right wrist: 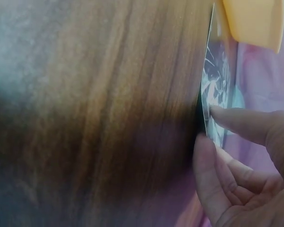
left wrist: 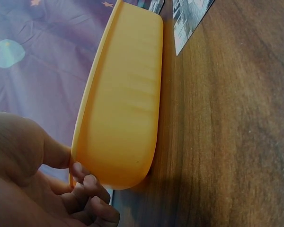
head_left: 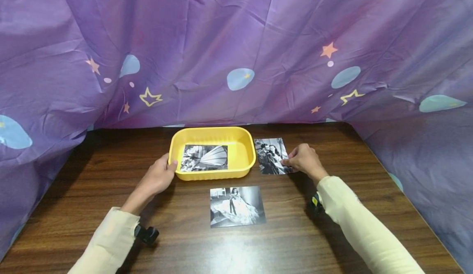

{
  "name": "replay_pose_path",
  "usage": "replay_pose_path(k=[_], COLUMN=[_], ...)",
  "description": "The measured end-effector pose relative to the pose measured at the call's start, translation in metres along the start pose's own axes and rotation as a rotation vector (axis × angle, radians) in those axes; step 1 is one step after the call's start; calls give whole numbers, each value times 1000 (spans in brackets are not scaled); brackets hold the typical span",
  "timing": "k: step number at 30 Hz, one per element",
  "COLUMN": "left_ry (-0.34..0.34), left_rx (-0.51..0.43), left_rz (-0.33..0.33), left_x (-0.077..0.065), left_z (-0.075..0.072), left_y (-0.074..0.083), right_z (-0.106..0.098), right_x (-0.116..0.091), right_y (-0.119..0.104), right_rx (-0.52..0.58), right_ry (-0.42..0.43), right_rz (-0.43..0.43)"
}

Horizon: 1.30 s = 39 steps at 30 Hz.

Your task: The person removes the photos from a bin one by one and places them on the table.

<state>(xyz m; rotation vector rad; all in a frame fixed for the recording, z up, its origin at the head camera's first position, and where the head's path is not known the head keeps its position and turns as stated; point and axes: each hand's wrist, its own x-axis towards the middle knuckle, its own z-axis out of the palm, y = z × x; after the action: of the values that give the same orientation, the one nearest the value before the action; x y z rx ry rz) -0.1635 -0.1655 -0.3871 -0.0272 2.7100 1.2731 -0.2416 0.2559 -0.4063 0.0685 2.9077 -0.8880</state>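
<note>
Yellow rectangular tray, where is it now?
In the head view, the yellow rectangular tray sits just left of centre on the brown wood-grain table, held by the left hand.

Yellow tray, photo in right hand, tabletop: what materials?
Yellow tray: likely molded plastic, satin; smooth, evenly colored, ribbed walls.
Photo in the right hand: probably coated photo paper, glossy; thin edge, bright sheen in right wrist view.
Tabletop: wood or wood-look laminate, semi-gloss; grain streaks, glare patch.
</note>
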Motion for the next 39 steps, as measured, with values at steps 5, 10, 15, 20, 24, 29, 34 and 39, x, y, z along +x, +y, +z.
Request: replay_pose_path(k=[5, 10, 15, 20, 24, 29, 34, 39], left_ry=[4, -3, 0, -1, -4, 4, 18, 26], left_rx=[4, -3, -6, 1, 2, 1, -7, -7], left_rz=[13, 7, 8, 12, 3, -3, 14, 27], left_x=[0, 0, -1, -1, 1, 0, -1, 0], left_z=[0, 0, 1, 1, 1, 0, 0, 1], left_y=[0, -1, -1, -1, -1, 0, 0, -1], right_z=[-2, -1, -2, -10, -19, -24, -20, -8], right_x=[-1, -3, -2, 4, 8, 15, 20, 25], right_y=[-2, -2, -3, -15, -38, -75, -109, -133], right_rx=[-27, -30, -35, -33, -2, 54, 116, 146], right_ry=[-5, -10, -10, 54, 108, 70, 1, -18], right_rz=[-10, -11, -26, -99, -184, -317, -388, -443])
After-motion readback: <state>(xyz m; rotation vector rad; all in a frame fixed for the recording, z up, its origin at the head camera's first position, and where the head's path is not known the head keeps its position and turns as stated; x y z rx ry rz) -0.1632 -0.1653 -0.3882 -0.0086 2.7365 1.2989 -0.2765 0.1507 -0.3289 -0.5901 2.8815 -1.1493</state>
